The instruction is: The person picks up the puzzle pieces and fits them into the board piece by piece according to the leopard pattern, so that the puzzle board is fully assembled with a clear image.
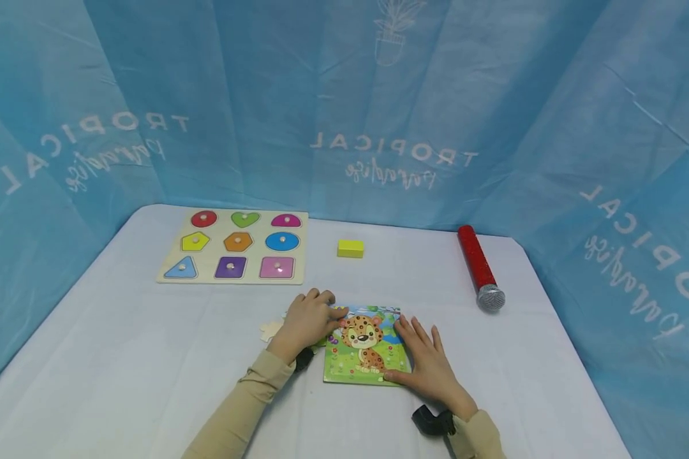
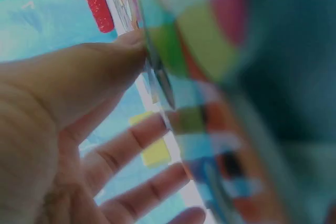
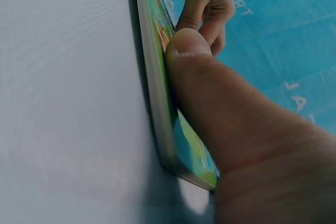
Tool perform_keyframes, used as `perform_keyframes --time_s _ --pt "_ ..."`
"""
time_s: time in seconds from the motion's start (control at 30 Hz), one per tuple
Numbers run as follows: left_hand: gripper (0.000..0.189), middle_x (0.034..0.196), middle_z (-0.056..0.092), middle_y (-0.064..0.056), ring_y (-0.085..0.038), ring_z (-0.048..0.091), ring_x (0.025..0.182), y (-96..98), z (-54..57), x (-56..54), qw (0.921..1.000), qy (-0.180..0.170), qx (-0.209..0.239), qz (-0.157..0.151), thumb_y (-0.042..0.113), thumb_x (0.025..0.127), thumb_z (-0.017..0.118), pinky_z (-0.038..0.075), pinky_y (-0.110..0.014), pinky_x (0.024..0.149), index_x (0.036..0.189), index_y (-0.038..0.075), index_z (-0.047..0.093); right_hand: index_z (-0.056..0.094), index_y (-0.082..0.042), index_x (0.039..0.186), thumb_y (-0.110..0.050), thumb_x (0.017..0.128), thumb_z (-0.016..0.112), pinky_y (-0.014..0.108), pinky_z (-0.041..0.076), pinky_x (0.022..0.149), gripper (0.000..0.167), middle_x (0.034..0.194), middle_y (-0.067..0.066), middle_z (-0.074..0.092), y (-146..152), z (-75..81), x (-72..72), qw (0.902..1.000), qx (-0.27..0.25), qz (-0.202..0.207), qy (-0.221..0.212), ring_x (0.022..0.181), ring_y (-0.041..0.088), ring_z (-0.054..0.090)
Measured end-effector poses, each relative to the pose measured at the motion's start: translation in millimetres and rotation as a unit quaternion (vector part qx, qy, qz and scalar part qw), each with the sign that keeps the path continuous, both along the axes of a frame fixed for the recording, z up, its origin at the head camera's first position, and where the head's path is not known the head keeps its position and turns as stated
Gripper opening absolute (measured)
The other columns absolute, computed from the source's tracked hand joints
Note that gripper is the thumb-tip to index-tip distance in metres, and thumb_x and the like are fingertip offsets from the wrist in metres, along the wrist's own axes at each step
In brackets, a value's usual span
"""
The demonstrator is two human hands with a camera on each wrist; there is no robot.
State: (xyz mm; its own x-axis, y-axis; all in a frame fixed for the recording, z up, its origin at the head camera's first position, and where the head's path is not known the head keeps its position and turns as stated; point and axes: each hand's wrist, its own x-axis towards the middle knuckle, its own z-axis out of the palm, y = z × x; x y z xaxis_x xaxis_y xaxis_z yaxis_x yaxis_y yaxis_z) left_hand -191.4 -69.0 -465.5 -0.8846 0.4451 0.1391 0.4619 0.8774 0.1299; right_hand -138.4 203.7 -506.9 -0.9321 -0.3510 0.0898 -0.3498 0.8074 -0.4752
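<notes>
A square jigsaw puzzle with a cartoon leopard on a green meadow lies flat at the front middle of the table. My left hand bends over its upper left corner, with thumb and index fingertips on the picture; whether they pinch a piece I cannot tell. Across from it, my right hand rests along the puzzle's right side, fingers straight and spread, thumb laid over the lower right of the face. Loose puzzle pieces lie under the left wrist, partly hidden.
A wooden shape board with colored knobbed shapes stands back left. One yellow block sits behind the puzzle, and a red glittery microphone lies at the right. Blue printed cloth surrounds the white table.
</notes>
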Motion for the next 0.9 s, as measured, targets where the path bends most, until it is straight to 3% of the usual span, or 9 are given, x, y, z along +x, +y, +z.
perform_keyframes --time_s 0.27,0.47,0.57,0.7,0.8,0.9 --pt "0.025 0.126 0.065 -0.004 -0.030 0.058 0.111 -6.7 7.0 2.3 0.9981 -0.056 0.014 -0.023 0.038 0.086 0.071 0.049 -0.046 0.084 0.107 0.025 0.077 0.036 -0.010 0.150 -0.058 0.073 0.073 0.063 0.001 0.116 0.098 0.159 0.009 0.028 -3 0.8 4.2 0.9995 0.029 0.005 -0.015 0.149 0.038 0.016" --pt "0.034 0.130 0.063 -0.003 -0.026 0.057 0.110 -3.2 6.8 -0.8 0.9996 -0.028 -0.004 -0.009 0.046 0.084 0.070 0.047 -0.043 0.083 0.113 0.029 0.074 0.033 -0.007 0.151 -0.059 0.077 0.070 0.064 0.005 0.116 0.098 0.160 0.013 0.024 -6 4.9 4.8 0.9978 0.064 -0.014 -0.009 0.149 0.040 0.011" --pt "0.040 0.132 0.062 -0.005 -0.028 0.056 0.113 -10.6 6.4 -7.0 0.9992 -0.039 -0.001 0.004 0.046 0.085 0.068 0.047 -0.045 0.085 0.120 0.027 0.070 0.032 -0.006 0.151 -0.060 0.078 0.069 0.064 0.003 0.116 0.099 0.160 0.014 0.023 -8 4.3 4.6 0.9979 0.060 -0.022 -0.013 0.150 0.040 0.011" --pt "0.043 0.132 0.061 -0.010 -0.033 0.056 0.121 -40.2 14.2 -12.6 0.9940 -0.093 0.057 0.014 0.035 0.090 0.067 0.045 -0.053 0.097 0.130 0.019 0.064 0.030 -0.006 0.152 -0.060 0.078 0.069 0.063 0.001 0.117 0.100 0.160 0.013 0.022 -10 0.8 1.8 0.9986 0.049 -0.015 -0.014 0.150 0.039 0.011" --pt "0.044 0.132 0.062 -0.011 -0.034 0.054 0.126 -64.5 19.0 -10.7 0.9819 -0.135 0.131 0.026 0.023 0.090 0.069 0.043 -0.053 0.104 0.132 0.014 0.062 0.029 -0.006 0.152 -0.063 0.076 0.068 0.062 0.002 0.117 0.102 0.161 0.013 0.022 -8 -1.8 -0.3 0.9986 0.053 -0.009 -0.005 0.149 0.038 0.013" --pt "0.044 0.131 0.063 -0.011 -0.034 0.053 0.128 -81.6 18.1 -5.0 0.9727 -0.162 0.164 0.025 0.013 0.087 0.071 0.043 -0.051 0.105 0.130 0.010 0.063 0.030 -0.007 0.152 -0.064 0.073 0.069 0.061 0.003 0.117 0.105 0.160 0.012 0.023 -3 -2.7 -0.8 0.9986 0.053 -0.005 0.006 0.149 0.038 0.015"
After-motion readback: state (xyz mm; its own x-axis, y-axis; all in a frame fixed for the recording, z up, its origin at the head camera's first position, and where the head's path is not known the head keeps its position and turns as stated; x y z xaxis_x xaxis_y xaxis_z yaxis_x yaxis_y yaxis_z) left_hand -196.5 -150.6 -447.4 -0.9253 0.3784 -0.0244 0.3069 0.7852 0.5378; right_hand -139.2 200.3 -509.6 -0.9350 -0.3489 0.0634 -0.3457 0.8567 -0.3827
